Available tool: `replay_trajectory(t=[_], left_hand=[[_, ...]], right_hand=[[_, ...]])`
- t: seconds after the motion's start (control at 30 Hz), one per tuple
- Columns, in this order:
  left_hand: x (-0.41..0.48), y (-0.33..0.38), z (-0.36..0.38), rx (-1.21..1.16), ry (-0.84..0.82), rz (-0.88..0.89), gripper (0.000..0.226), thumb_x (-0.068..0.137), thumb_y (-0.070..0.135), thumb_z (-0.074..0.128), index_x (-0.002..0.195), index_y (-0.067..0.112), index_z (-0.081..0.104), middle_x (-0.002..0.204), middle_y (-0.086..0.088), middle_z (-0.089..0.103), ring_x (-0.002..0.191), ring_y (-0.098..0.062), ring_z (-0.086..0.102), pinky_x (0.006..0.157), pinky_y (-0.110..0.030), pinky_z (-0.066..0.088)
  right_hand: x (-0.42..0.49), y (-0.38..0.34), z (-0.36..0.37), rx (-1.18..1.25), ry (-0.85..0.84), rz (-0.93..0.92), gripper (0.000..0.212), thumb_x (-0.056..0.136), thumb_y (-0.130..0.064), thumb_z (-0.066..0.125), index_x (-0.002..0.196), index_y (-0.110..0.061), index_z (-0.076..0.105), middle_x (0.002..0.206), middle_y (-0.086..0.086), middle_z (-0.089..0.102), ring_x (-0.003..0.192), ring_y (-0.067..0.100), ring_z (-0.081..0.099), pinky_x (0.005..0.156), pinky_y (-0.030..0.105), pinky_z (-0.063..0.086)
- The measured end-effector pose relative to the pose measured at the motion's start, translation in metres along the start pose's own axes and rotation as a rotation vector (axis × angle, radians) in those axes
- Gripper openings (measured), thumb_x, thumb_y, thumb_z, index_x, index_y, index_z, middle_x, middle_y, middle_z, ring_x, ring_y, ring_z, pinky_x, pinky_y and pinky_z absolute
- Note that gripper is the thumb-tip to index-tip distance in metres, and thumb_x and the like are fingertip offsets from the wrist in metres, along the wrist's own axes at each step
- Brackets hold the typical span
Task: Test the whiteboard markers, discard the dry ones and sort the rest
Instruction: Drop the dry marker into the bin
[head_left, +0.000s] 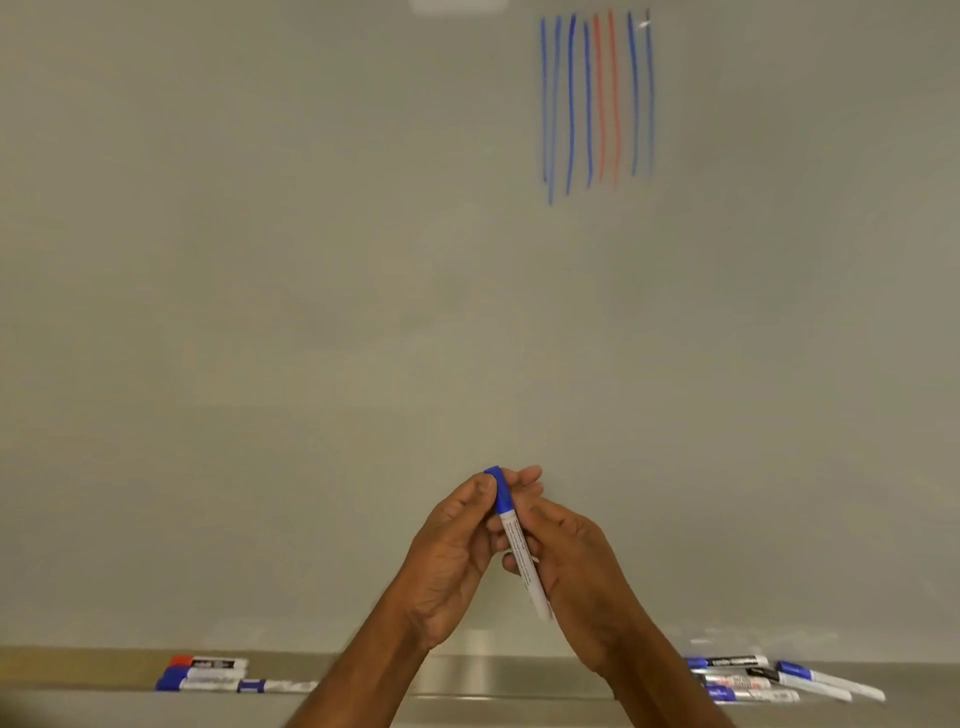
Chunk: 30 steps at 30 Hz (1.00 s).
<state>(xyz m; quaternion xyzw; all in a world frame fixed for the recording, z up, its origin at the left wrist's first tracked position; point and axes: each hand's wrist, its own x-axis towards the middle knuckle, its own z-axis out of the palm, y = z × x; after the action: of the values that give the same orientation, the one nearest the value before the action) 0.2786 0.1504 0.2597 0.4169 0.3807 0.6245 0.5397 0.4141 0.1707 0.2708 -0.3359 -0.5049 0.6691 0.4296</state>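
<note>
**Item under inspection.** One marker (521, 553), white barrel with a blue cap (500, 491), is held in the air in front of the whiteboard (311, 260), low and central, above the ledge (467, 675). It stands nearly upright, cap end up and tilted slightly left. The cap is seated.

**Hands.** The left hand (452, 556) pinches the cap end, its thumb laid against the near side of the cap. The right hand (582, 566) is wrapped round the lower barrel, its fingers (511, 564) curled onto the printed section. Whether the cap is being pulled off or pressed home cannot be told.

**Surroundings.** Blue and red test strokes (597, 98) stand on the board at upper right. One group of markers (208, 675) lies on the ledge at left, another group (753, 680) at right, well apart from it.

**Handling assessment.** The marker looks light, rigid and smooth-sided, so it is likely to roll if laid down carelessly. The best hold is one hand on mid-barrel and the other on the cap, pulling straight along the axis. The felt tip should be treated as the fragile part.
</note>
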Motion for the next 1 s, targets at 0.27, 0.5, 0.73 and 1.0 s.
replay_trajectory(t=[0.27, 0.5, 0.73, 1.0], left_hand=[[-0.002, 0.042, 0.011, 0.008, -0.092, 0.018, 0.050, 0.106, 0.032, 0.046, 0.133, -0.009, 0.054, 0.134, -0.020, 0.066, 0.078, -0.025, 0.064, 0.063, -0.030, 0.061], [-0.002, 0.064, 0.026, -0.091, -0.088, 0.042, 0.043, 0.108, 0.023, 0.043, 0.132, -0.010, 0.056, 0.130, -0.024, 0.067, 0.128, -0.034, 0.062, 0.113, -0.047, 0.046], [0.004, 0.072, 0.034, -0.204, -0.035, 0.012, 0.033, 0.107, 0.019, 0.045, 0.124, -0.004, 0.063, 0.125, -0.027, 0.068, 0.123, -0.038, 0.065, 0.111, -0.052, 0.044], [0.012, 0.086, 0.043, -0.246, 0.010, -0.011, 0.029, 0.106, 0.018, 0.048, 0.119, -0.005, 0.061, 0.118, -0.027, 0.071, 0.114, -0.039, 0.069, 0.100, -0.051, 0.054]], right_hand=[[-0.006, -0.037, 0.021, 0.083, -0.110, 0.013, 0.045, 0.095, -0.045, 0.057, 0.083, -0.004, 0.071, 0.074, 0.015, 0.059, 0.054, 0.016, 0.049, 0.045, 0.022, 0.037], [-0.002, -0.054, 0.033, 0.032, -0.022, -0.031, 0.045, 0.078, -0.055, 0.062, 0.074, -0.010, 0.067, 0.059, 0.008, 0.051, 0.041, 0.011, 0.036, 0.036, 0.018, 0.027], [-0.002, -0.069, 0.036, -0.039, 0.062, -0.021, 0.058, 0.068, -0.059, 0.061, 0.081, -0.003, 0.066, 0.056, 0.009, 0.048, 0.035, 0.009, 0.037, 0.035, 0.016, 0.028], [-0.002, -0.075, 0.040, -0.066, 0.129, -0.034, 0.052, 0.083, -0.059, 0.064, 0.069, -0.009, 0.061, 0.053, 0.007, 0.044, 0.039, 0.010, 0.034, 0.039, 0.017, 0.025]])
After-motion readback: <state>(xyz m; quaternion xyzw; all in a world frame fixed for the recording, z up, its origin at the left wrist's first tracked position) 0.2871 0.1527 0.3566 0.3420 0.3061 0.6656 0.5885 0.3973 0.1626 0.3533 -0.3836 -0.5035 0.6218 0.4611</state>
